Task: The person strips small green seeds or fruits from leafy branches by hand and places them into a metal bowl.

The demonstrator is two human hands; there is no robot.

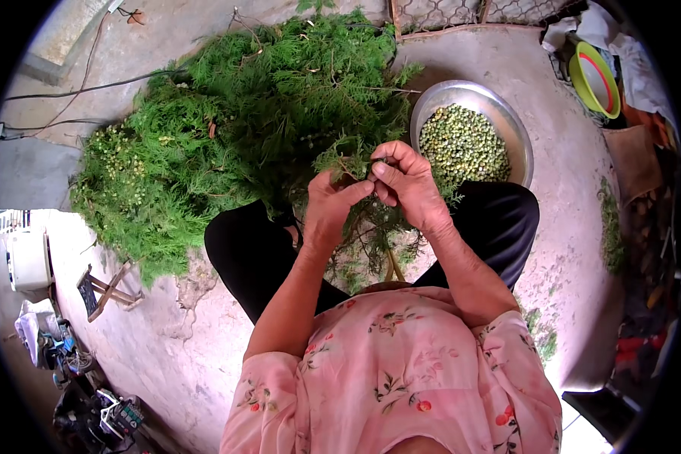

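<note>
Above my lap, my left hand (333,203) grips a leafy evergreen sprig (349,159) between thumb and fingers. My right hand (407,184) meets it at the sprig's right side, its thumb and index finger pinched on something small and dark green, perhaps a cone. Whether that piece is still attached cannot be made out. Just beyond my right hand stands a wide metal basin (519,133), partly filled with small round green cones or seeds (462,144). A large heap of cut evergreen branches (249,113) spreads in front of me and to the left.
A small folding stool (108,292) stands on the concrete floor (164,340) at the left. Black cables (91,88) run into the heap. A metal lattice (440,16) borders the back. At the right are a yellow-green basin (581,85) and piled cloths (638,68).
</note>
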